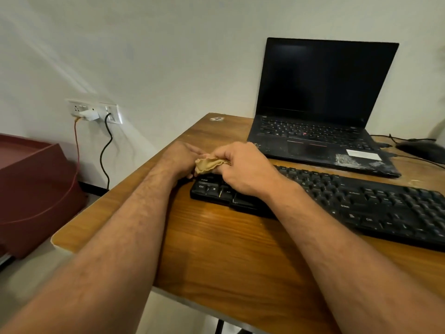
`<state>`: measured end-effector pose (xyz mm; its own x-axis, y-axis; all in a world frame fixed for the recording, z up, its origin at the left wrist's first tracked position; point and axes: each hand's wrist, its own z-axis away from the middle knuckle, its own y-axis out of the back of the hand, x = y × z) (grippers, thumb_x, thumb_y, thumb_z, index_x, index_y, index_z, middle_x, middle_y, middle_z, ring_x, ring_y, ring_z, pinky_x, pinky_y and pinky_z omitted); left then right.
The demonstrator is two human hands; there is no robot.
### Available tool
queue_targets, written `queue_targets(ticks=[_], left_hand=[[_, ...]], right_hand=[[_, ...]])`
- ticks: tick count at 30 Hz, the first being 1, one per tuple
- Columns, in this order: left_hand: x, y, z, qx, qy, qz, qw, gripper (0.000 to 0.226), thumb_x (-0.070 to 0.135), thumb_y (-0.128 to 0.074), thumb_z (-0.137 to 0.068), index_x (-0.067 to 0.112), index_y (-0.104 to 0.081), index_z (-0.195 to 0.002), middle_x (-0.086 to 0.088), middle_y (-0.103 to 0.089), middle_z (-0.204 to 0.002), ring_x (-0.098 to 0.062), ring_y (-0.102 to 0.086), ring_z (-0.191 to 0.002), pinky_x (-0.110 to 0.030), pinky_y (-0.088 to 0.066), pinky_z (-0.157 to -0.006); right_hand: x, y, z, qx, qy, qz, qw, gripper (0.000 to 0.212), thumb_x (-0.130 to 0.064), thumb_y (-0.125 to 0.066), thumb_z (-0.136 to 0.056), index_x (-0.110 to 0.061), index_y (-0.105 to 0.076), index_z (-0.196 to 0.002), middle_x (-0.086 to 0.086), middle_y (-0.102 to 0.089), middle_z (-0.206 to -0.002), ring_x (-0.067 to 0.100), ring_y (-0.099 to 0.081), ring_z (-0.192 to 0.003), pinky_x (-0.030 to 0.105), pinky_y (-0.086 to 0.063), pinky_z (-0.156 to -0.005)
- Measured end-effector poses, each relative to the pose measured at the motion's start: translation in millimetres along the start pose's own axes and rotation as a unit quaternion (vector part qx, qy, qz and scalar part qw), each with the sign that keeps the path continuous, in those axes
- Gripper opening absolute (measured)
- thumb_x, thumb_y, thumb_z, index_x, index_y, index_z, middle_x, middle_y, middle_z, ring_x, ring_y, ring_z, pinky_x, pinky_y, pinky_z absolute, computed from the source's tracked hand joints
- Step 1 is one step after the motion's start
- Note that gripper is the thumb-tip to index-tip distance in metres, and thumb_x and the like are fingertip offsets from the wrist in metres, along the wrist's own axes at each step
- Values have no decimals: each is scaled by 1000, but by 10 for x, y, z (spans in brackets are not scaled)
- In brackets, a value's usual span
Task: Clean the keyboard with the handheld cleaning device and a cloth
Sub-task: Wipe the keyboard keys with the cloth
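A black keyboard point(361, 203) lies across the wooden table point(216, 237), slanting from centre to lower right. Over its left end both hands meet on a small tan cloth point(208, 163). My right hand point(243, 167) grips the bunched cloth with curled fingers, above the keys near Ctrl and Alt. My left hand point(181, 157) sits at the keyboard's left edge and touches the cloth's left side; its fingertips are hidden behind the cloth. No handheld cleaning device is in view.
An open black laptop point(320, 104) with a dark screen stands behind the keyboard. A black mouse point(421, 149) and cables lie at the far right. A wall socket point(94, 113) with plugs and a dark red bin point(33, 189) are to the left, beyond the table's edge.
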<state>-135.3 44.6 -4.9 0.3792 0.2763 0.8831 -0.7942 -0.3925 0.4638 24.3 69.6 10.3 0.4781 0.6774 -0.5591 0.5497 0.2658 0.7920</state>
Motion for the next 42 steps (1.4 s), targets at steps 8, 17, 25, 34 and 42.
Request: queue_targets(ticks=[8, 17, 25, 34, 42], left_hand=[[-51, -20, -15, -16, -9, 34, 999, 13, 14, -67, -95, 16, -72, -84, 5, -59, -46, -3, -44, -35, -18, -37, -35], [-44, -34, -84, 2, -14, 11, 1000, 7, 16, -73, -90, 20, -78, -86, -3, -72, -73, -11, -58, -57, -27, -50, -55], [-65, -34, -111, -15, -15, 28, 999, 9, 16, -71, -92, 17, -80, -95, -9, -76, -86, -16, -57, -62, -32, -53, -61], [-63, -33, -84, -15, 0, 34, 999, 13, 11, -64, -96, 15, -76, -97, 5, -62, -51, -3, -42, -35, -18, -34, -34], [-50, -40, -74, -10, 9, 43, 999, 14, 9, -62, -97, 17, -73, -94, 5, -60, -50, -5, -43, -38, -18, -36, -35]], right_hand=[[12, 137, 137, 135, 10, -31, 990, 18, -22, -64, -96, -34, -75, -104, -17, -71, -85, 5, -65, -74, 18, -54, -64], [-10, 111, 242, -66, 39, -35, 996, 15, -21, -72, -91, -34, -78, -94, -26, -72, -81, -12, -62, -76, 9, -47, -67], [-6, 36, 261, -74, 60, -17, 995, 19, -34, -71, -90, -46, -75, -105, -23, -74, -101, -2, -67, -96, 27, -56, -89], [99, 101, 3, 9, -17, 19, 1000, 20, -31, -63, -97, -39, -73, -112, -15, -71, -94, 14, -67, -85, 29, -56, -78], [93, 53, -77, 68, -29, 139, 988, 20, -13, -54, -98, -25, -70, -95, -6, -62, -77, 11, -58, -67, 30, -55, -67]])
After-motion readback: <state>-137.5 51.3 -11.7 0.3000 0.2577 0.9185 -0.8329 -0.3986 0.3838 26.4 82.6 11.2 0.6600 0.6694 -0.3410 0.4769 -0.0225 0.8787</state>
